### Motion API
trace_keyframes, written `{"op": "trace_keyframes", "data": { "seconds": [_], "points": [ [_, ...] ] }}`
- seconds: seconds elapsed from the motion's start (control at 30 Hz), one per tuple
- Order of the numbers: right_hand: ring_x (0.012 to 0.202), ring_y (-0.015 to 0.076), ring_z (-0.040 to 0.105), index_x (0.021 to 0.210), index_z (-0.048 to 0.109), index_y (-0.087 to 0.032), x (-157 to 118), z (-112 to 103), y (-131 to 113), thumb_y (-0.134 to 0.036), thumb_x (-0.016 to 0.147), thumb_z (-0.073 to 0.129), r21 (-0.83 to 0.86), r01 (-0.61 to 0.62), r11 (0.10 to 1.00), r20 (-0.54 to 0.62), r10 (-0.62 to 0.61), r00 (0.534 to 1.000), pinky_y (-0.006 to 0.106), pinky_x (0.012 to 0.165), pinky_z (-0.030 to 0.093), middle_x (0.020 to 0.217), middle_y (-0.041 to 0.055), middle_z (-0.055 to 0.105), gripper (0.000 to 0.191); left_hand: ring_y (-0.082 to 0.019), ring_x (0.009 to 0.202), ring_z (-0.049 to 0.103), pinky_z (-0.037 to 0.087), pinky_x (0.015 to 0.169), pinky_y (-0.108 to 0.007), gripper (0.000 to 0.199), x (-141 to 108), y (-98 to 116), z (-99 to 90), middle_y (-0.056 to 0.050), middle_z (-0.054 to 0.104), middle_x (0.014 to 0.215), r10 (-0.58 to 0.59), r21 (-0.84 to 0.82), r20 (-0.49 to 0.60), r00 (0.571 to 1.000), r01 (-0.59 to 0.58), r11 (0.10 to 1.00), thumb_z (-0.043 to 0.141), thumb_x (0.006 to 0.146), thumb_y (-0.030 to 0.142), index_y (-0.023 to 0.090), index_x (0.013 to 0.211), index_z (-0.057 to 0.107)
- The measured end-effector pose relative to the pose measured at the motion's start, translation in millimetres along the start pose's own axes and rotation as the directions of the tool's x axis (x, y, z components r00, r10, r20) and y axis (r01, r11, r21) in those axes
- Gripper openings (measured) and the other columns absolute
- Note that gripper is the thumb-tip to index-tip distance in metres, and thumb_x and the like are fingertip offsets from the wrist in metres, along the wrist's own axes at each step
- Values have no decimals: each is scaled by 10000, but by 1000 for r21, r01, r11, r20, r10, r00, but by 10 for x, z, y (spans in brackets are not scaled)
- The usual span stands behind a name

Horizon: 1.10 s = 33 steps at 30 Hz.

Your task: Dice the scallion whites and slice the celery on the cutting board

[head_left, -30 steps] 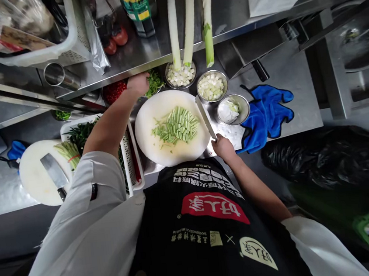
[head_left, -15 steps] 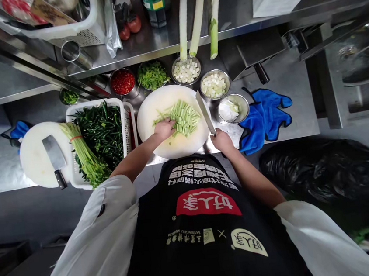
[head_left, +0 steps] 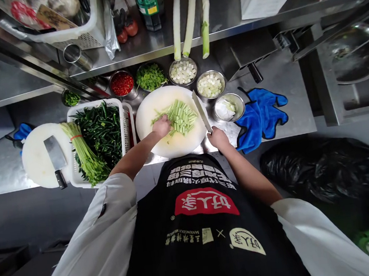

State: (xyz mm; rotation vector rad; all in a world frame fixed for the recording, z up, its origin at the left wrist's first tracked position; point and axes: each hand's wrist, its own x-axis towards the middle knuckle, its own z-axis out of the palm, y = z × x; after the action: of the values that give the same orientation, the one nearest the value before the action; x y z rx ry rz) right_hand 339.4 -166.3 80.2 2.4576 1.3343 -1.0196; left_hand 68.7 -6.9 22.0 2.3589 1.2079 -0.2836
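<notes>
A heap of cut celery pieces (head_left: 184,117) lies on the round white cutting board (head_left: 179,147) in front of me. At the heap's left side, my left hand (head_left: 162,126) is closed, its fingers curled down among the pieces. Whatever is inside those fingers is hidden. My right hand (head_left: 218,138) grips a cleaver (head_left: 202,112) by its handle at the board's right edge. The blade points away from me, seen nearly edge-on, resting on or just above the board and apart from the heap.
To the left, a white basket (head_left: 125,131) holds green chilies and a banded celery bunch (head_left: 85,152). Another cleaver (head_left: 54,154) lies on a second board (head_left: 33,158). Several metal bowls line the back, including chopped red chilies (head_left: 122,83). Leeks (head_left: 190,19) overhang the shelf; a blue cloth (head_left: 261,116) lies right.
My left hand has drawn slightly left at the heap, its fingers more curled. The right hand still holds the cleaver beside the board. The whole view has shifted a little.
</notes>
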Motion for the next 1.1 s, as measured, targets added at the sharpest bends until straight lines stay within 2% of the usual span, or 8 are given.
{"op": "trace_keyframes", "data": {
  "seconds": [0.17, 0.33, 0.43, 0.57, 0.77, 0.87, 1.0, 1.1],
  "points": [
    [1151, 333, 737, 1265, 651, -149, 2, 5, 8, -272, 1037, 578, -5, 2, 1000, -5, -2, 1000, 336, 875, 529, 1219, 210, 772, 269, -240, 1154, 693, 533, 1093, -366, 173, 30, -291, -91, -116, 686, 1363, -16, -409, -215, 976, -75, 909, 616, 931, 227, 173, 898, 778],
    [1143, 329, 738, 1262, 656, -148, 10, 12, 20, -264, 1028, 582, -5, 16, 1000, -7, -16, 1000, 336, 878, 532, 1199, 207, 776, 271, -193, 884, 730, 588, 864, -300, 108, 31, -454, -151, -84, 799, 994, -207, -722, -199, 958, 0, 692, 656, 884, 220, 160, 888, 745],
    [1143, 333, 739, 1255, 660, -151, 15, 15, 22, -268, 1025, 592, -8, 24, 1000, -11, -24, 1000, 344, 886, 536, 1200, 210, 774, 267, -202, 849, 734, 583, 848, -309, 179, 16, -367, -127, -64, 805, 958, -147, -625, -146, 978, 23, 780, 676, 875, 198, 168, 1010, 789],
    [1149, 335, 741, 1254, 661, -157, 20, 15, 14, -281, 1023, 607, -16, 16, 1000, -12, -16, 1000, 346, 893, 539, 1218, 213, 770, 268, -286, 1095, 741, 564, 989, -382, 301, 10, -120, -55, -96, 801, 1198, -21, -220, 9, 1000, 22, 975, 657, 922, 205, 216, 1175, 820],
    [1169, 333, 735, 1269, 655, -153, 10, 8, -4, -281, 1036, 584, -23, 19, 1000, -4, -19, 1000, 345, 901, 539, 1242, 213, 767, 276, -323, 1152, 730, 562, 977, -414, 366, 54, 66, 9, -189, 741, 1312, -52, 62, 93, 994, 46, 997, 560, 990, 204, 143, 1283, 771],
    [1175, 334, 732, 1270, 654, -152, 0, -1, -9, -283, 1037, 582, -19, 21, 1000, -5, -21, 1000, 346, 906, 539, 1248, 212, 766, 276, -316, 1167, 724, 562, 987, -412, 354, 60, -20, -8, -181, 742, 1304, -64, 8, 63, 996, 64, 998, 505, 1003, 178, 149, 1221, 782],
    [1178, 327, 731, 1266, 656, -156, 3, -9, -5, -282, 1037, 589, -9, 18, 1000, -1, -18, 1000, 338, 914, 537, 1243, 208, 768, 270, -288, 1174, 706, 545, 1063, -394, 235, 46, -255, -63, -156, 749, 1220, -142, -253, -108, 984, 111, 961, 552, 955, 194, 165, 1053, 763],
    [1170, 320, 734, 1269, 656, -157, 9, -8, 2, -289, 1037, 592, -5, 15, 1000, 0, -15, 1000, 332, 907, 537, 1238, 206, 770, 275, -241, 1056, 718, 581, 1004, -386, 38, 43, -405, -105, -115, 752, 1103, -240, -595, -177, 955, 90, 798, 616, 842, 199, 192, 853, 652]
  ]
}}
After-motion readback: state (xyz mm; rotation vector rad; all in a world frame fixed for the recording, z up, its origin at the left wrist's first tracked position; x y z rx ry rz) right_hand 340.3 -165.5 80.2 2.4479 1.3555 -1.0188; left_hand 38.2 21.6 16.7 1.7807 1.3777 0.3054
